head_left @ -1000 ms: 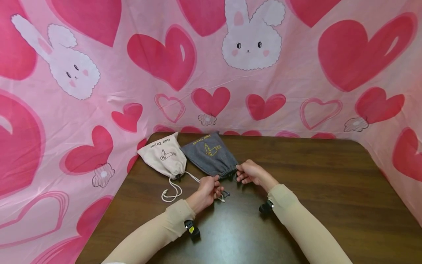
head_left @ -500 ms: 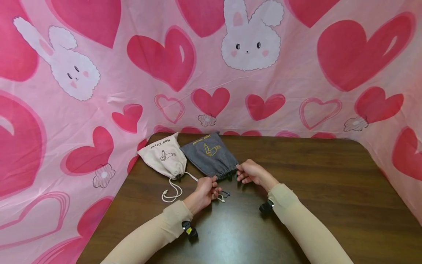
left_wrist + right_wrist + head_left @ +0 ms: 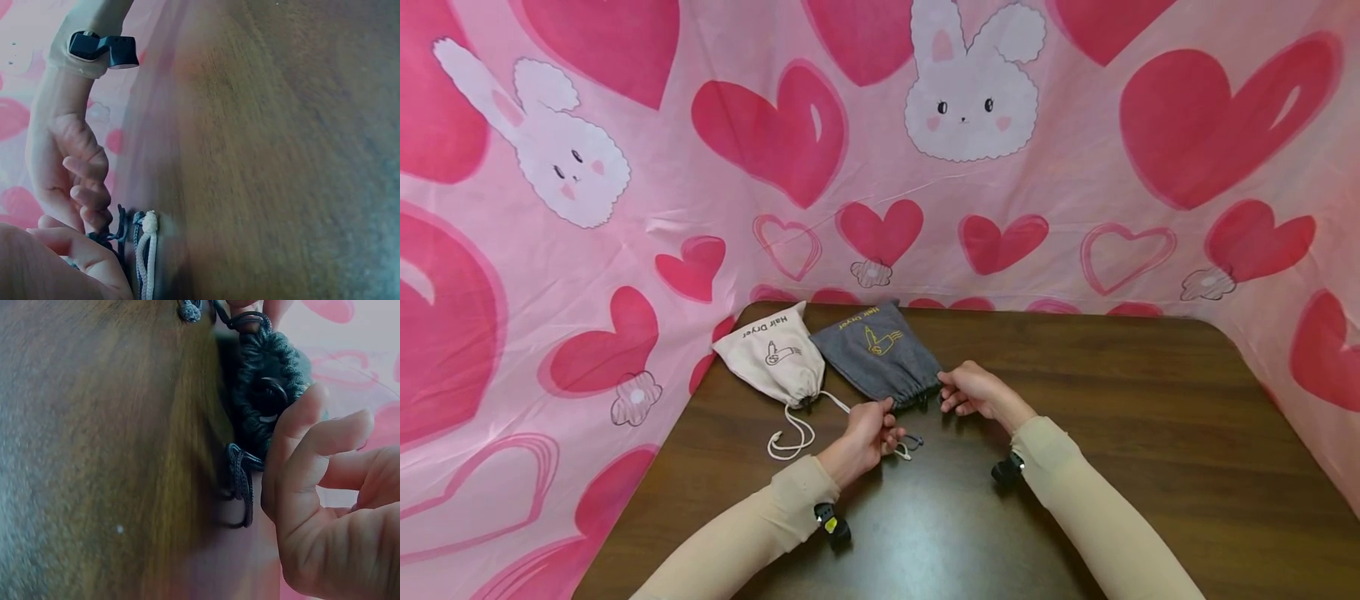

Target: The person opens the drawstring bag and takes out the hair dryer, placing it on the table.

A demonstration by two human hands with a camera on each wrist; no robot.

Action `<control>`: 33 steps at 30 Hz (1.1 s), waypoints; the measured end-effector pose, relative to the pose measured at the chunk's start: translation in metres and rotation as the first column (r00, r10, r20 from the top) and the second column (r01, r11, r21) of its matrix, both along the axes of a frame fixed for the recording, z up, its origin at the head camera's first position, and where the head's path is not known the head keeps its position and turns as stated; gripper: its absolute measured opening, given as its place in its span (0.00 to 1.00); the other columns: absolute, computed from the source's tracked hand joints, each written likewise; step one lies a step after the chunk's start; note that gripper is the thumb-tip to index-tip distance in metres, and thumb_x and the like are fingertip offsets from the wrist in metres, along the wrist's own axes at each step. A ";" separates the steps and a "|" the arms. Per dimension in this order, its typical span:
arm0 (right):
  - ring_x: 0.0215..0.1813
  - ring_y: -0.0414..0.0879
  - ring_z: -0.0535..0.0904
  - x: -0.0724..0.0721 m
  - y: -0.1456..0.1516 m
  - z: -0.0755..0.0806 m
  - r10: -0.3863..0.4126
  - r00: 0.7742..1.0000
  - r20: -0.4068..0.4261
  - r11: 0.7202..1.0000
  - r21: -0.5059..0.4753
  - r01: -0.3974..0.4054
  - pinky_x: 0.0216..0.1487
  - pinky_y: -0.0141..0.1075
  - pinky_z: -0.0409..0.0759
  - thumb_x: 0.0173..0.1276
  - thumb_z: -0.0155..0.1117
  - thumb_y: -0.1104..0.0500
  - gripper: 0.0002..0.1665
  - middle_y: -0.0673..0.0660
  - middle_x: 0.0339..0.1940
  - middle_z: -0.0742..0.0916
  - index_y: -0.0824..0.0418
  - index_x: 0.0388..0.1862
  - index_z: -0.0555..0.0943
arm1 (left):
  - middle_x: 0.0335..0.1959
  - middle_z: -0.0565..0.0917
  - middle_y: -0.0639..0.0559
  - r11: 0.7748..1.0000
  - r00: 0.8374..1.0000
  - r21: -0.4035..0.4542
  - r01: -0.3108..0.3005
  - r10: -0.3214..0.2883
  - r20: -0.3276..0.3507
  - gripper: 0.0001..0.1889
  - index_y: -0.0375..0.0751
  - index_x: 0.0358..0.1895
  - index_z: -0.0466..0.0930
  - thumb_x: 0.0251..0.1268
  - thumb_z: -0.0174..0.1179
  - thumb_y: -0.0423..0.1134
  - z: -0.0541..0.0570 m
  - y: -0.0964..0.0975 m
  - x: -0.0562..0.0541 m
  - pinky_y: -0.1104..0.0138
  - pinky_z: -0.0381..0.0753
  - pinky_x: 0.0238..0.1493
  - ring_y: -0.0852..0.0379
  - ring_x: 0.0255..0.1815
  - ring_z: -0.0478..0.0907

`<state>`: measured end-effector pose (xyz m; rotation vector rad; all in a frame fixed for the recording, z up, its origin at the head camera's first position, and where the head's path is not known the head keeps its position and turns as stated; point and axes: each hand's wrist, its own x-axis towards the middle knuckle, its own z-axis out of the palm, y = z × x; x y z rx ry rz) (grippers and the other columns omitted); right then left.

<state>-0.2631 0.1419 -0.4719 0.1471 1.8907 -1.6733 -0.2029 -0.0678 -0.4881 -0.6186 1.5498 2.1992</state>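
A dark grey drawstring bag (image 3: 877,346) with yellow "Hair Dryer" lettering lies flat at the back left of the table. My left hand (image 3: 863,435) pinches the left end of its gathered mouth between thumb and finger. At the mouth's other end, my right hand (image 3: 977,390) pinches the cloth edge. The right wrist view shows the puckered mouth (image 3: 250,369) with a small gap and something dark inside. A dark cord loop (image 3: 240,487) hangs near my right fingers. Beside the grey bag lies a cream drawstring bag (image 3: 775,354) with dark lettering, its mouth gathered.
White cord (image 3: 792,442) trails from the cream bag over the brown wooden table (image 3: 1120,417). Another white cord end (image 3: 149,225) lies beside the dark cord under my left hand. A pink heart-patterned cloth (image 3: 1045,183) stands around the table's back and sides.
My left hand has shifted slightly left along the grey bag's mouth, then stayed there. My right hand keeps almost the same place. Both bags lie where they were.
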 end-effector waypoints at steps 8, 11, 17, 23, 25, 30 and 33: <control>0.19 0.39 0.79 0.002 -0.003 0.000 0.011 1.000 -0.010 1.000 -0.004 -0.011 0.17 0.25 0.65 0.85 0.51 0.59 0.16 0.52 0.22 0.78 0.66 0.34 0.73 | 0.16 0.66 0.57 1.000 1.000 0.019 0.004 -0.005 0.005 0.12 0.39 0.37 0.66 0.84 0.49 0.40 0.001 0.005 -0.001 0.76 0.68 0.13 0.61 0.13 0.77; 0.19 0.38 0.78 0.004 -0.004 0.001 0.009 1.000 -0.014 1.000 -0.004 -0.009 0.17 0.25 0.63 0.85 0.50 0.59 0.17 0.52 0.22 0.78 0.66 0.34 0.73 | 0.16 0.66 0.57 1.000 1.000 0.021 -0.009 0.009 0.010 0.11 0.39 0.38 0.67 0.82 0.51 0.41 0.002 0.005 0.000 0.76 0.67 0.13 0.60 0.13 0.77; 0.19 0.38 0.77 0.004 -0.003 0.001 0.007 1.000 -0.023 1.000 -0.003 -0.007 0.17 0.25 0.63 0.85 0.50 0.60 0.16 0.52 0.22 0.78 0.67 0.35 0.74 | 0.16 0.66 0.57 0.999 1.000 0.034 -0.007 0.007 0.002 0.12 0.39 0.39 0.67 0.82 0.54 0.42 0.003 0.004 -0.001 0.76 0.67 0.13 0.61 0.12 0.75; 0.20 0.39 0.77 0.004 -0.004 0.000 0.006 1.000 -0.022 1.000 0.000 -0.006 0.18 0.26 0.64 0.85 0.49 0.61 0.15 0.53 0.23 0.77 0.68 0.37 0.74 | 0.16 0.67 0.57 0.999 1.000 0.036 0.013 -0.013 0.010 0.12 0.40 0.36 0.65 0.83 0.51 0.38 0.001 0.004 -0.002 0.77 0.66 0.13 0.64 0.12 0.70; 0.21 0.39 0.77 0.003 -0.004 -0.001 0.000 1.000 -0.024 1.000 -0.002 0.000 0.18 0.26 0.64 0.85 0.50 0.61 0.15 0.53 0.23 0.77 0.68 0.37 0.74 | 0.16 0.67 0.57 0.999 1.000 0.037 0.006 -0.006 0.009 0.12 0.41 0.35 0.65 0.83 0.51 0.37 0.000 0.004 -0.002 0.77 0.65 0.14 0.64 0.12 0.70; 0.21 0.39 0.76 0.003 -0.004 -0.001 -0.020 0.999 -0.031 1.000 -0.011 0.020 0.18 0.26 0.65 0.83 0.51 0.62 0.13 0.52 0.22 0.77 0.67 0.36 0.74 | 0.16 0.66 0.56 0.999 1.000 0.036 -0.010 0.010 -0.009 0.14 0.41 0.32 0.64 0.84 0.50 0.34 0.001 0.004 -0.002 0.77 0.64 0.15 0.63 0.13 0.72; 0.20 0.39 0.76 0.002 -0.002 -0.001 -0.025 0.999 -0.033 1.000 -0.018 0.024 0.18 0.26 0.66 0.82 0.51 0.63 0.13 0.52 0.22 0.77 0.66 0.34 0.74 | 0.17 0.66 0.56 0.999 1.000 0.039 -0.013 0.014 -0.018 0.14 0.40 0.32 0.64 0.84 0.49 0.34 0.001 0.004 -0.001 0.78 0.64 0.15 0.62 0.14 0.72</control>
